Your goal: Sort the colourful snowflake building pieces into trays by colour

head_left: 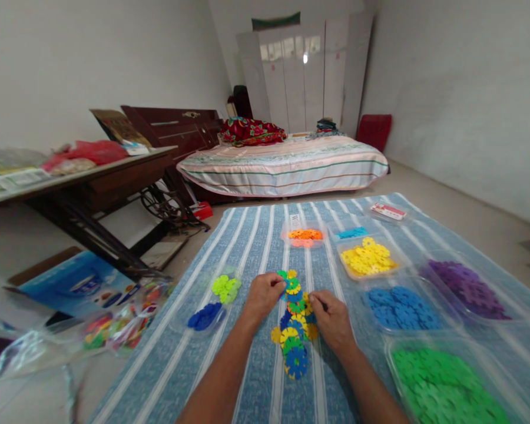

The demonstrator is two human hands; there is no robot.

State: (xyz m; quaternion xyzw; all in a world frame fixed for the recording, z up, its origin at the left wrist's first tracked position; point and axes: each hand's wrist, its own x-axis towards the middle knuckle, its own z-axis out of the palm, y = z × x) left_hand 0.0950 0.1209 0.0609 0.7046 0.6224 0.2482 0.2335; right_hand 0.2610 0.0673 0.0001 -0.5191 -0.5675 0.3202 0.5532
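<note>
A figure of interlocking plastic snowflake discs (297, 323) in blue, yellow, green and orange lies on the striped cloth in front of me. My left hand (265, 296) is closed, with thumb and fingertips pinched at the figure's upper left edge beside a green disc. On the opposite side my right hand (333, 320) is closed too, its fingertips at the figure's right edge by the yellow discs. A small dark spot shows at its fingers, and I cannot make out what it is. The fingers hide part of both edges.
Clear tubs hold orange (307, 235), yellow (368, 258), blue (401, 309), purple (467, 288) and green discs (444, 383) at back and right. A left tray has lime (226, 288) and dark blue discs (204, 317). A bed (282, 171) and sewing table (79, 174) stand beyond.
</note>
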